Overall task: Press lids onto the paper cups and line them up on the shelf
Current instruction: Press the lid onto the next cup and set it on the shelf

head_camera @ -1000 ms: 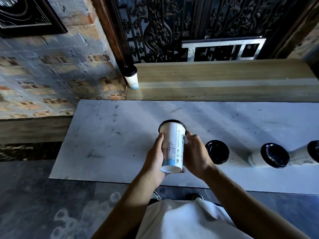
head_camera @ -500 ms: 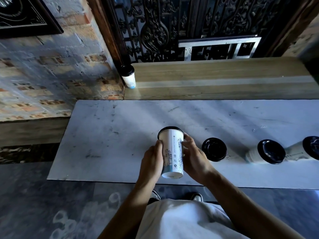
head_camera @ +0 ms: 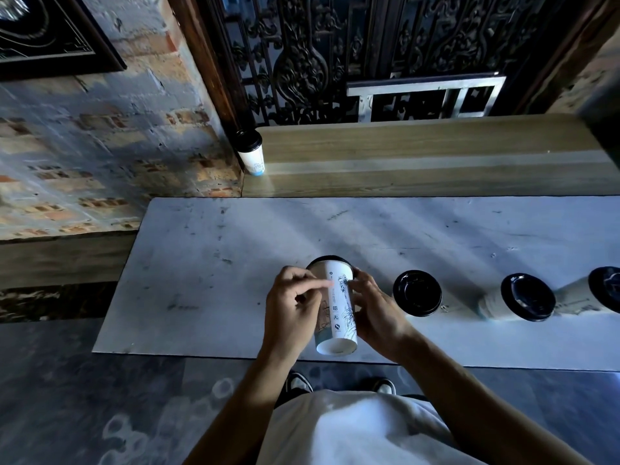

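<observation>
A white printed paper cup (head_camera: 337, 310) with a black lid on top is held tilted above the near edge of the white table (head_camera: 208, 263). My left hand (head_camera: 293, 310) grips its left side with the index finger laid across the print. My right hand (head_camera: 374, 308) wraps its right side. Three more lidded cups lie on their sides to the right: one (head_camera: 417, 293), a second (head_camera: 523, 297) and a third (head_camera: 600, 293) at the frame edge. One lidded cup (head_camera: 251, 156) stands upright at the left end of the wooden shelf (head_camera: 419, 156).
A brick wall (head_camera: 100, 146) rises left of the shelf. Dark carved screens and a metal frame (head_camera: 426, 95) stand behind the shelf. Below the table edge lie a dark tiled floor (head_camera: 100, 414) and my shoes.
The cup has come down a little toward the table's near edge. My left fingers have shifted across the front of the cup. The other cups have not moved.
</observation>
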`<state>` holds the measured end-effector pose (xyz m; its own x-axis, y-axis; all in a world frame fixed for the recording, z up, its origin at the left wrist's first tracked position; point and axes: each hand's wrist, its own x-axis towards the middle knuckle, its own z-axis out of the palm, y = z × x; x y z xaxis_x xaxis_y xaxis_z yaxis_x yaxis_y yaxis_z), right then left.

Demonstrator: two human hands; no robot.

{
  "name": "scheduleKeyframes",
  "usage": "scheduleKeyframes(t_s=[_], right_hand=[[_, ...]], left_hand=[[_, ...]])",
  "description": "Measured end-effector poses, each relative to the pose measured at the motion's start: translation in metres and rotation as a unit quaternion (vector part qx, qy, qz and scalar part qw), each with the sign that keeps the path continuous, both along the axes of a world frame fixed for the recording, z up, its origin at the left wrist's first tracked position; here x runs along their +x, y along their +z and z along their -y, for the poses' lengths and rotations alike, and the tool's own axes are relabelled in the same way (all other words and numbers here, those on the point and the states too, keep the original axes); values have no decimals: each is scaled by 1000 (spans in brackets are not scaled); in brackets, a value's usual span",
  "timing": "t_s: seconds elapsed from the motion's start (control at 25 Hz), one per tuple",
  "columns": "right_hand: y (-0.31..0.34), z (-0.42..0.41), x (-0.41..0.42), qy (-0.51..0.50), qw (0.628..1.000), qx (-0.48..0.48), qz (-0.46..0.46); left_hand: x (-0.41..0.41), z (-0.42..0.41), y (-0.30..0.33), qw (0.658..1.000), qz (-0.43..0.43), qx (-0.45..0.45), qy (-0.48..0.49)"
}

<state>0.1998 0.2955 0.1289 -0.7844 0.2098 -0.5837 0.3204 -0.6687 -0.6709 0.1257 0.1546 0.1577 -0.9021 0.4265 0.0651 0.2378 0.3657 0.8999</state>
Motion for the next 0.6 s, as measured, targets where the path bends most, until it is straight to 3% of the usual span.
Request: scheduleKeyframes(t_s=[0.16,0.4,0.6], right_hand=[[4,0,0,6,1000,-7,1],[0,-8,3,21,1000,6,-8],[2,-10,5,41,996,75,-6]], left_hand=[[0,3,2,999,49,8,16],[-1,9,-1,998,56,23,25],[-5,12,-3,998,62,8,18]])
